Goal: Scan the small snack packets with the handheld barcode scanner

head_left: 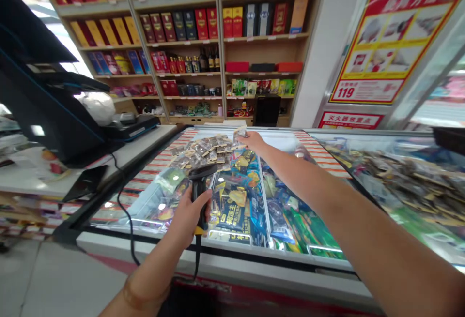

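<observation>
1. The left hand point(192, 208) is wrapped around the handle of a black handheld barcode scanner point(202, 172); whether a finger presses the trigger, I cannot tell.
2. The right hand point(253, 140), arm stretched out, pinches a small packet point(240, 133) nearly closed between thumb and fingers, at 1 to 2 o'clock from the scanner.
3. At 12 o'clock from the scanner, a pile of similar packets point(207, 151) lies on what seems the glass top of a chest freezer point(272, 264).
4. To scan well, I would bring the held packet nearer, turn any barcode flat towards the scanner's nose, and tilt it out of the glare. No code is legible from here.
5. Best lift one packet at a time, aim away from the pile, and give the scanner's cable point(198, 254) some slack.
6. At 1 o'clock from the wearer, a red and yellow wall poster point(359, 65) reads 消防栓, 使用方法 and "119"; the red sign point(350, 119) below it reads 灭火器放置点.
7. In the freezer, a dark bag point(232, 213) at 5 o'clock from the scanner carries yellow characters; the last large one looks like 土. Print on the held packet is too small to read.
</observation>
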The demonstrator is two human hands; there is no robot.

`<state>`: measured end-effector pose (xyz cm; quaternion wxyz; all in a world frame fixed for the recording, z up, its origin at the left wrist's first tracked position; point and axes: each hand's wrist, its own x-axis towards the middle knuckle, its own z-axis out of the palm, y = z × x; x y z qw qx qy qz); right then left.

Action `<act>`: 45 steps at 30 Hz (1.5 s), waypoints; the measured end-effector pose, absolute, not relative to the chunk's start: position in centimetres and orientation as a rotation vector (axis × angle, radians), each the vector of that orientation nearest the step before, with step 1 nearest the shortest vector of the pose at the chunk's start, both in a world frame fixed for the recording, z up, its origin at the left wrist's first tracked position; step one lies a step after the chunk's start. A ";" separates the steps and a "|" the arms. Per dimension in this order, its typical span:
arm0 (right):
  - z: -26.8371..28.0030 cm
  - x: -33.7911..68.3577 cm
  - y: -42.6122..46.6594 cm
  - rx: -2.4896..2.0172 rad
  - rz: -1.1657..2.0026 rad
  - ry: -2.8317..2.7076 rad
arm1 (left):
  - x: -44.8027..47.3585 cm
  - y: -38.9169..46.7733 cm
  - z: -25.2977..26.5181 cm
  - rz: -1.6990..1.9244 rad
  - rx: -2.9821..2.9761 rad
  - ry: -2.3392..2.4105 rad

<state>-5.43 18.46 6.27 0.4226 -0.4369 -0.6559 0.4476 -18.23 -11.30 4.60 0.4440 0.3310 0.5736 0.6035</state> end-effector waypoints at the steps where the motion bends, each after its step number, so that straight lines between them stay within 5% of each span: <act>1: 6.8 -7.8 18.7 -1.085 1.129 -1.650 | -18.8 -11.8 4.6 1.513 0.780 1.420; 12: 6.8 -14.0 19.3 -1.087 1.199 -1.654 | -20.9 -13.4 5.0 1.616 0.691 1.496; 21: 4.5 3.1 18.2 -1.238 0.992 -1.659 | -13.3 -8.8 4.3 1.500 0.828 1.345; 34: 3.8 37.5 15.8 -1.623 0.163 -1.550 | 0.6 -1.0 3.0 1.287 1.115 1.092; 45: 4.4 41.7 12.3 -1.908 -0.411 -1.715 | -1.5 -0.9 1.0 1.258 1.168 1.176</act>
